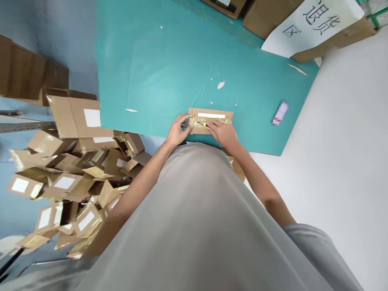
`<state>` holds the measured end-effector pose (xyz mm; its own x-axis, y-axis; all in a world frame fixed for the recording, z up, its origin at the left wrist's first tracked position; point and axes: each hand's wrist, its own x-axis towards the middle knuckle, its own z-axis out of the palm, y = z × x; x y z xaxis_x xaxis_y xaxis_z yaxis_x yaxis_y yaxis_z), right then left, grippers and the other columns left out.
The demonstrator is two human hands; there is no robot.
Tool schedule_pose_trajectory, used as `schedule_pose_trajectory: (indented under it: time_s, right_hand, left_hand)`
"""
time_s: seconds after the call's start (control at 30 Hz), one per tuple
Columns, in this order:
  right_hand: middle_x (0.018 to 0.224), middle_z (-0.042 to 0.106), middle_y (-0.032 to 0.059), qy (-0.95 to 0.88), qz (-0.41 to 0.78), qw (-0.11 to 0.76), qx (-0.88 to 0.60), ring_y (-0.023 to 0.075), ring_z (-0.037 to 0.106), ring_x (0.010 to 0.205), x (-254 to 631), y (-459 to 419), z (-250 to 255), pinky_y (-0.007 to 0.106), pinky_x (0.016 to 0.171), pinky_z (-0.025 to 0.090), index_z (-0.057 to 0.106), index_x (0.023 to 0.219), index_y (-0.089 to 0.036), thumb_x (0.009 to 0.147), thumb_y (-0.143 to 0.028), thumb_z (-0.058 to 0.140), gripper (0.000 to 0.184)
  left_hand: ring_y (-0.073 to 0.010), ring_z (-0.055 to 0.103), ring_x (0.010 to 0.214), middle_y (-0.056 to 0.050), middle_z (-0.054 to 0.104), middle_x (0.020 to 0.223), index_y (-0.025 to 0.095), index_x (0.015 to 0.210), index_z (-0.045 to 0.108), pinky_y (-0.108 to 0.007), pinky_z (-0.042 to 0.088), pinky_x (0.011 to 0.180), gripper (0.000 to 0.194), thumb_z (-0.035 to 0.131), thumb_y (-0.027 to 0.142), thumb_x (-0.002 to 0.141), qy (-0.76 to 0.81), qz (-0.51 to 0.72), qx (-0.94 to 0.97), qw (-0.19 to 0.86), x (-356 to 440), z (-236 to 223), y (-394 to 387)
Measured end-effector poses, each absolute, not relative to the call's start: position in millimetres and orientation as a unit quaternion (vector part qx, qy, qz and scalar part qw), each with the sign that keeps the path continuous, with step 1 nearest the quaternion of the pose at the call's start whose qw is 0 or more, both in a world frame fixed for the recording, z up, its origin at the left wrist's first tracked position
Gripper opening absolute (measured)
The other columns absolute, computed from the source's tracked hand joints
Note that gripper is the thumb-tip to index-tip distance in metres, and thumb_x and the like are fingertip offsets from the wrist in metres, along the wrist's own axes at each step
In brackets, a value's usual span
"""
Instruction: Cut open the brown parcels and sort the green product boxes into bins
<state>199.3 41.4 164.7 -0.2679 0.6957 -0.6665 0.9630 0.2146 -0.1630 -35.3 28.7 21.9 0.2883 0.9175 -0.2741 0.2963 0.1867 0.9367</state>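
A small flat cardboard box [212, 117], taped and bearing a white label strip, lies at the near edge of the teal table [169, 68]. My left hand [178, 130] grips the box's left end, fingers curled over it. My right hand [223, 132] rests on the box's near side, closed around a small yellow-and-black tool [202, 124] whose tip touches the tape.
A heap of opened, labelled cardboard boxes [72, 178] lies on the floor to the left. Large cartons [273, 20] and a white paper sign [315, 24] sit at the table's far right. A small blurred object [280, 113] lies right of the box. White floor is at right.
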Motion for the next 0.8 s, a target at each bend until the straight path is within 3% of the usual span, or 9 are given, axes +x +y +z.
schedule_pose_trajectory:
  time_s: [0.13, 0.6, 0.8]
  right_hand:
    - [0.151, 0.071, 0.0173, 0.78, -0.256, 0.272, 0.501, 0.0286, 0.075, 0.121, 182.6, 61.8, 161.0, 0.034, 0.094, 0.051, 0.05, 0.173, -0.027, 0.124, -0.036, 0.029, 0.054]
    - [0.15, 0.072, 0.019, 0.812, -0.239, 0.292, 0.446, 0.0312, 0.076, 0.121, 179.6, 85.0, 161.4, 0.04, 0.096, 0.054, 0.057, 0.166, -0.024, 0.121, -0.024, 0.034, 0.051]
    - [0.151, 0.072, 0.0185, 0.816, -0.234, 0.291, 0.442, 0.03, 0.075, 0.121, 182.9, 83.9, 159.7, 0.038, 0.094, 0.054, 0.056, 0.166, -0.022, 0.117, -0.016, 0.035, 0.054]
  left_hand:
    - [-0.0253, 0.074, 0.116, -0.018, 0.059, 0.162, 0.025, 0.147, 0.069, -0.038, 0.068, 0.089, 0.057, 0.072, 0.058, 0.101, 0.522, 0.287, 0.552, 0.584, -33.5, 15.7, 28.3]
    - [-0.0277, 0.073, 0.12, -0.016, 0.062, 0.16, 0.025, 0.147, 0.07, -0.048, 0.066, 0.104, 0.051, 0.072, 0.044, 0.099, 0.524, 0.298, 0.543, 0.584, -30.2, 17.0, 28.7]
    - [-0.0277, 0.072, 0.12, -0.016, 0.061, 0.161, 0.025, 0.147, 0.069, -0.045, 0.068, 0.099, 0.052, 0.071, 0.04, 0.098, 0.535, 0.293, 0.54, 0.58, -29.2, 16.2, 27.2]
